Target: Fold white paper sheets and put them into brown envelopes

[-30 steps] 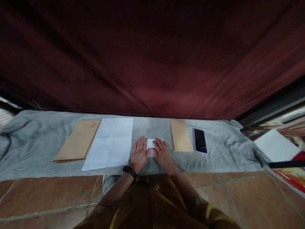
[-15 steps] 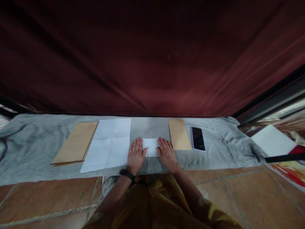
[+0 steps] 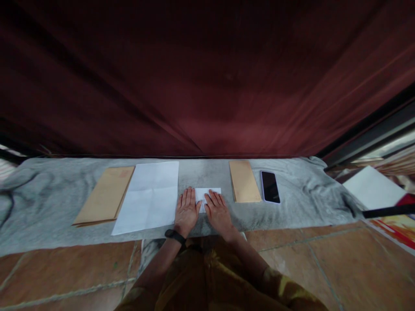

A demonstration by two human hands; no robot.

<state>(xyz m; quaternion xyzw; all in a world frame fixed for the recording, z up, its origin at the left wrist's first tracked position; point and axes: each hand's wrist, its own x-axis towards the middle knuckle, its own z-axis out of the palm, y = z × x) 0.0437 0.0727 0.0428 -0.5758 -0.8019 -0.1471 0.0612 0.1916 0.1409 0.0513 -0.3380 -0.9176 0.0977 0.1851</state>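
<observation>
A small folded white paper (image 3: 201, 194) lies flat on the grey cloth in front of me. My left hand (image 3: 187, 212) rests palm down over its left end, fingers stretched out and pointing away from me. On the paper's right part lies my right hand (image 3: 218, 212), also flat with its fingers extended. Both hands cover much of the paper. Left of my left hand is a larger white sheet (image 3: 149, 198) with crease lines across it. A brown envelope (image 3: 245, 181) lies to the right of my right hand.
A stack of brown envelopes (image 3: 105, 192) lies left of the white sheet. A phone (image 3: 270, 187) with a dark screen sits at the right. Grey cloth (image 3: 301, 194) covers the surface, a dark red curtain (image 3: 207, 108) hangs behind it, and tiled floor (image 3: 81, 268) shows below.
My right hand has slid left, from the paper's right end onto its middle and right part. My left hand stays on the left end, nearly unmoved.
</observation>
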